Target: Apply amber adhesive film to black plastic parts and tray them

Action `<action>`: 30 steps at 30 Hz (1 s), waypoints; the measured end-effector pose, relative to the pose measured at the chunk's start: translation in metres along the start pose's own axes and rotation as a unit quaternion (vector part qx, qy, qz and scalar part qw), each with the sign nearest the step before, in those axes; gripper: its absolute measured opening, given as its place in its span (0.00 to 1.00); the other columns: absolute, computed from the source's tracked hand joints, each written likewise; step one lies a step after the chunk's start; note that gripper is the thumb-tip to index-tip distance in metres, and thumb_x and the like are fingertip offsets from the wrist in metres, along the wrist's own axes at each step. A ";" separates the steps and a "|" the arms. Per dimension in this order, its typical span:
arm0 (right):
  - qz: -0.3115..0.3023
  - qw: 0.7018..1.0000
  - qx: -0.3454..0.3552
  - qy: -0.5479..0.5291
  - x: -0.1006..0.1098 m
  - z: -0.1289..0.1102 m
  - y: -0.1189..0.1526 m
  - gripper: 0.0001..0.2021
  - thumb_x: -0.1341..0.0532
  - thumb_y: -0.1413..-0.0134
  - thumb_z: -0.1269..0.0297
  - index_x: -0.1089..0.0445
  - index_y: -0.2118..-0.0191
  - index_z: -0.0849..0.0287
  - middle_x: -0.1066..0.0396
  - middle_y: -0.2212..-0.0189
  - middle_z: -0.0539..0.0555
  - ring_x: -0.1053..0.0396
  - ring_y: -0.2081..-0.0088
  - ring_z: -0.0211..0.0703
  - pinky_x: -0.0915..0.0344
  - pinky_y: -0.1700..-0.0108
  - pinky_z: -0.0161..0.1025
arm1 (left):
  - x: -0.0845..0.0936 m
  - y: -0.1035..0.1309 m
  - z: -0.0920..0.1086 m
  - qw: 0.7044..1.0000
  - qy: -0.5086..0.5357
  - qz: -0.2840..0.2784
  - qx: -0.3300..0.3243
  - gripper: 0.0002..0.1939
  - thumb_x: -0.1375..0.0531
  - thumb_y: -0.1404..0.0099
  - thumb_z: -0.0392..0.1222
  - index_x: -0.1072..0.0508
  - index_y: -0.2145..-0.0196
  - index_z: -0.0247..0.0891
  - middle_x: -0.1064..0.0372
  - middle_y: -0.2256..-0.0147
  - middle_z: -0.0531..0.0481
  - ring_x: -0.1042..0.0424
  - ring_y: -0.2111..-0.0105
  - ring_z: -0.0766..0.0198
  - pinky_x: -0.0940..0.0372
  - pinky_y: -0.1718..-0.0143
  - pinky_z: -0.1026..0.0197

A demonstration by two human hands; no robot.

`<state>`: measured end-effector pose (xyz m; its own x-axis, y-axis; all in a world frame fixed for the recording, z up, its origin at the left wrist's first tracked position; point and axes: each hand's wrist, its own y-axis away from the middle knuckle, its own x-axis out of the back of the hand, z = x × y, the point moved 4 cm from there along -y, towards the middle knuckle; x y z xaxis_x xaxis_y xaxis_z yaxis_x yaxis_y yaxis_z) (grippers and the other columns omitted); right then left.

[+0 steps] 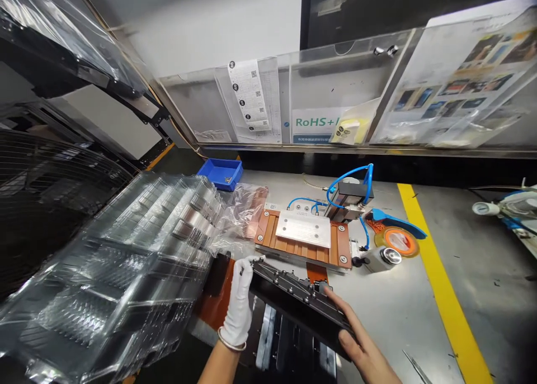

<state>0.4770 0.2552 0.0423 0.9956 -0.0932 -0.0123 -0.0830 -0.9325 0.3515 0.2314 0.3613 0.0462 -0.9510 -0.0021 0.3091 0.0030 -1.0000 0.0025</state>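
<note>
Between my hands is a long black plastic part (293, 303) with small posts and fittings along its upper edge, tilted down toward the right. My left hand (240, 300), in a white glove, grips its left end. The bare fingers of my right hand (356, 336) close around the right end, thumb on the near face and forefinger along the top. Just beyond the part sits a copper-coloured fixture (268, 230) with a silver plate (304, 229) on it. Below the part, a dark metal-edged block (265, 336) shows partly, the rest hidden.
Stacked clear plastic trays (138, 261) fill the left side. A blue bin (220, 174) stands behind them. Right of the fixture are a pneumatic cylinder with blue hoses (350, 197), an orange tape roll (398, 241) and a white bottle (377, 259). Tweezers (416, 367) lie near the front right.
</note>
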 end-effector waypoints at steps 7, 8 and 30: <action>0.100 0.994 0.027 0.039 0.002 -0.015 0.012 0.24 0.45 0.44 0.37 0.31 0.47 0.43 0.35 0.44 0.53 0.44 0.38 0.58 0.49 0.35 0.56 | 0.012 -0.002 0.087 0.938 -0.238 -0.021 -0.250 0.12 0.40 0.33 0.41 0.31 0.52 0.44 0.26 0.57 0.51 0.26 0.58 0.63 0.33 0.54 0.60; 0.112 0.992 0.033 0.050 0.002 -0.016 0.013 0.24 0.45 0.44 0.37 0.30 0.48 0.43 0.35 0.44 0.52 0.44 0.38 0.58 0.50 0.35 0.57 | 0.004 0.005 0.098 0.911 -0.278 -0.078 -0.296 0.09 0.41 0.33 0.41 0.30 0.54 0.44 0.24 0.61 0.53 0.25 0.62 0.64 0.32 0.59 0.62; 0.103 0.990 -0.014 0.097 -0.001 -0.017 0.021 0.20 0.47 0.42 0.42 0.31 0.49 0.43 0.38 0.46 0.52 0.42 0.40 0.57 0.50 0.37 0.60 | -0.025 -0.004 0.062 0.648 -0.627 -0.383 -0.200 0.21 0.46 0.34 0.31 0.33 0.46 0.45 0.23 0.69 0.50 0.23 0.73 0.54 0.31 0.74 0.59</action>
<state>0.4748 0.2415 0.0655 0.9478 -0.2084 0.2414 -0.2861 -0.8902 0.3545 0.2744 0.3659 0.0978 0.3739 0.2481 0.8937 -0.6406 -0.6277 0.4423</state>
